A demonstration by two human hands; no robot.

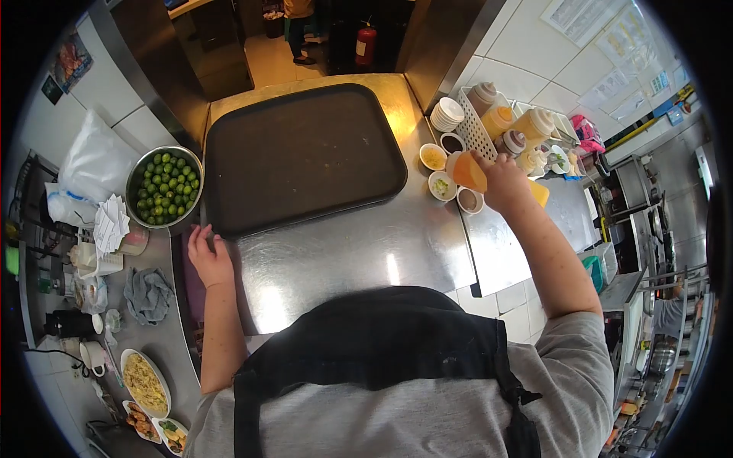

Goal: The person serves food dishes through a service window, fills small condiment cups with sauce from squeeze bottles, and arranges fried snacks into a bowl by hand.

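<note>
My right hand [505,183] is closed around a clear container of orange sauce [467,171], which is tilted over a cluster of small cups. Around it stand a cup of dark sauce [453,143], a cup of yellow bits [433,157], a cup of chopped green pieces [442,185] and a cup of brownish sauce [469,201]. My left hand [211,258] is empty, its fingers apart, at the counter's left edge. Close to it lies the near left corner of a large black tray [305,160]. Whether sauce is flowing cannot be seen.
A metal bowl of green limes [164,187] stands left of the tray. On the right are stacked white cups [447,114] and a white basket [477,122] beside several sauce bottles [534,126]. Plated rice [145,383] and a grey cloth [148,295] lie at left. Another person [299,30] stands beyond the opening.
</note>
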